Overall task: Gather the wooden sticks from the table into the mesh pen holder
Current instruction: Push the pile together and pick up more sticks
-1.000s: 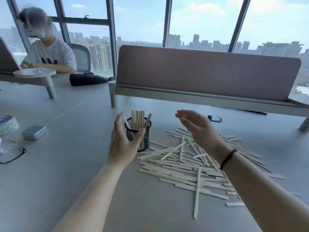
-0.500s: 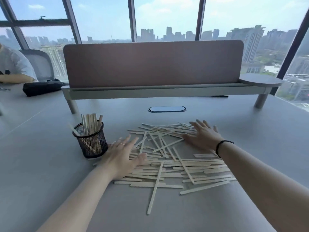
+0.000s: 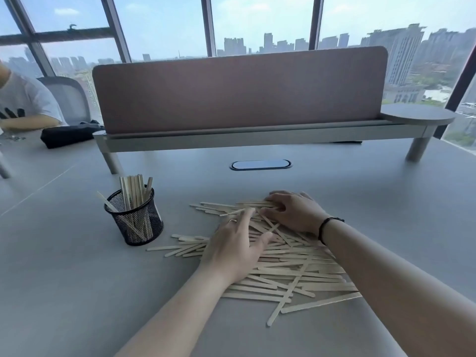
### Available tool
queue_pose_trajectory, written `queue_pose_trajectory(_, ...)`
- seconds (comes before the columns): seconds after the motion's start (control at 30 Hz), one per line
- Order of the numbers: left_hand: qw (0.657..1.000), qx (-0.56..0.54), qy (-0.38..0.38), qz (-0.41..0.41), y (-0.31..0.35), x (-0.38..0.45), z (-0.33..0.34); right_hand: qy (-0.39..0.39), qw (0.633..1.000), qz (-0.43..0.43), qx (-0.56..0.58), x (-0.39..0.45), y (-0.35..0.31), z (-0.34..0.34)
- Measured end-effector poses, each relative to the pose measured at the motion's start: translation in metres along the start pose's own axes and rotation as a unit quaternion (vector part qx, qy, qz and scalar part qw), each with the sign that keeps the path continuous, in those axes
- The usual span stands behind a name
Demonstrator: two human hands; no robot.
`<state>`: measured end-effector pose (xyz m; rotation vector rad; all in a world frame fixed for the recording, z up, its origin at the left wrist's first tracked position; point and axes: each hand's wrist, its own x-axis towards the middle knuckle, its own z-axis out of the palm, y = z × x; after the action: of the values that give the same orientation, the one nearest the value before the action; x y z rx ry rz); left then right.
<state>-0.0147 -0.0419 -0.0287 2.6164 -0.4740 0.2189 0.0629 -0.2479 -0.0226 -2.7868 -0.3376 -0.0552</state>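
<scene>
At the far left edge a seated person's sleeve [image 3: 24, 99] shows in a white shirt, forearm resting on the grey table [image 3: 64, 279]. Just to the right of that arm lies a black pouch [image 3: 68, 134]. Behind it begins a long brownish desk divider [image 3: 239, 91] that stands on a raised shelf and spans most of the table's width.

Nearer the camera, left of centre, the mesh pen holder [image 3: 135, 220] stands upright on the table. A bundle of sticks already stands in it, most of them upright and one leaning out to the left over the rim.

Just right of the holder begins the pile of wooden sticks [image 3: 296, 274], which lies loosely criss-crossed on the table and stretches towards the right forearm. The left hand [image 3: 235, 249] rests palm down on the pile's left part, its fingers straight and spread, pointing away from the camera; a ring shows on one finger. It presses on the sticks and grips none.

Behind the pile, an oval cable port [image 3: 260, 164] sits in the tabletop.

The right hand [image 3: 293, 213] lies on the far end of the pile, its fingers curled over a few sticks there; it appears to be gathering them under its fingertips, though the grip itself is partly hidden. A dark band circles its wrist.
</scene>
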Motion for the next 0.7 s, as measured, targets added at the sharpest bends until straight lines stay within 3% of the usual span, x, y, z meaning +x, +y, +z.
queue_pose_trajectory(0.17,0.993,0.088,0.08,0.025,0.0,0.004,0.003,-0.015,0.997,-0.041,0.056,-0.029,-0.01,0.002)
queue_pose_trajectory(0.3,0.984,0.054,0.161,0.053,-0.008,0.0,-0.004,-0.042,0.984,0.006,0.172,-0.045,-0.02,-0.011)
queue_pose_trajectory(0.4,0.98,0.036,0.193,0.037,-0.024,-0.008,-0.021,0.039,0.983,0.033,0.177,-0.067,-0.013,-0.032)
queue_pose_trajectory(0.5,0.99,0.037,0.136,0.003,-0.044,-0.016,-0.04,0.055,0.986,0.061,0.143,-0.112,0.006,-0.049)
queue_pose_trajectory(0.63,0.992,0.082,-0.096,-0.025,-0.064,-0.019,-0.046,-0.109,0.992,0.062,0.018,-0.176,0.016,-0.039)
queue_pose_trajectory(0.7,0.984,0.097,-0.145,-0.026,-0.062,-0.018,-0.043,-0.128,0.99,0.048,-0.041,-0.185,0.01,-0.028)
